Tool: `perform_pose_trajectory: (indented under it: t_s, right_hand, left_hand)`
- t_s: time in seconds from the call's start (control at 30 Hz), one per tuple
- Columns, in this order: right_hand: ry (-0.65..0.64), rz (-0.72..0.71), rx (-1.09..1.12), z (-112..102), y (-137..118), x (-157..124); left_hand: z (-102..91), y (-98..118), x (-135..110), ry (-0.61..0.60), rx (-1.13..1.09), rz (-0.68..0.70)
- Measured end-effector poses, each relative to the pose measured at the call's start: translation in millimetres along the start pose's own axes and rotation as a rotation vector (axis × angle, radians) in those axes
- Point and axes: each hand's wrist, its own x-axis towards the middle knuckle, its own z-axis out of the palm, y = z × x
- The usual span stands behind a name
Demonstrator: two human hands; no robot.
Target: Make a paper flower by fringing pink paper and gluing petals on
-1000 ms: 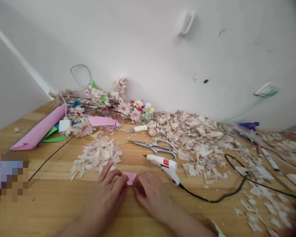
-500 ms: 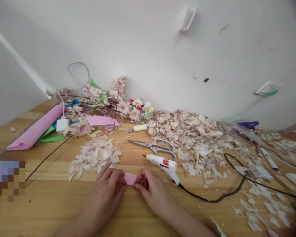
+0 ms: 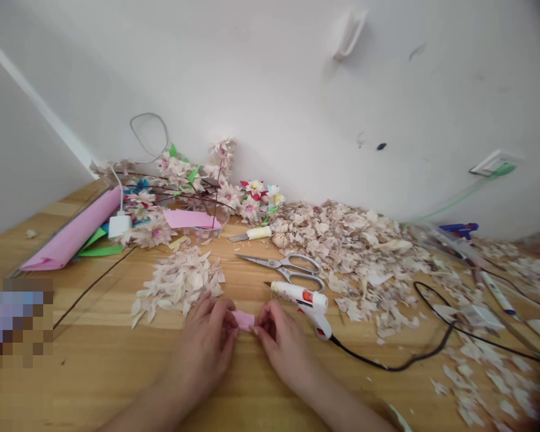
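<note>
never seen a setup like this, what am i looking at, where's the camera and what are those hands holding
There is no machine here: these are a person's own bare hands, seen by a camera worn on the head, looking forward and down. The left hand and right hand hold a small pink piece, apparently paper, between their fingertips. On the wooden table, just beyond the left hand, lies a pile of pale petal-like pieces. Near the right hand are a white glue gun and silver scissors. Farther back are handmade-looking flowers and a larger heap of pale scraps.
</note>
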Motion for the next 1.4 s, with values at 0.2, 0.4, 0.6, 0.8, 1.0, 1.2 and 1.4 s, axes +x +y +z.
perform_pose_trajectory:
  t_s: [0.2, 0.4, 0.6, 0.8, 1.0, 1.2, 1.4]
  right_hand:
    - [0.007, -0.013, 0.001, -0.1, 1.5, 1.1]
    - [-0.003, -0.009, -0.027, 0.4, -0.4, 2.9]
    - [0.03, -0.159, -0.157, -3.0, -1.2, -4.8]
    - [0.036, -0.346, -0.296, -6.2, -2.9, -13.6]
    - [0.048, -0.36, -0.432, -3.2, 2.2, -12.7]
    - [0.066, -0.399, -0.474, -3.5, -1.1, -10.5]
    - [0.049, -0.437, -0.504, -0.7, -2.2, -7.3]
  left_hand:
    - [-8.2, 14.1, -9.4, 0.009, 0.125, 0.219]
    - [-5.6, 14.9, -11.8, -0.012, 0.219, 0.291]
    - [-7.8, 16.4, -7.0, -0.075, 0.255, 0.323]
    - [-9.7, 16.4, -8.9, -0.126, 0.205, 0.286]
    - [-12.1, 6.7, -13.1, -0.143, 0.128, 0.242]
    - [-9.3, 4.1, -14.0, -0.124, 0.18, 0.21]
    - [-7.8, 1.2, -7.5, -0.075, 0.186, 0.159]
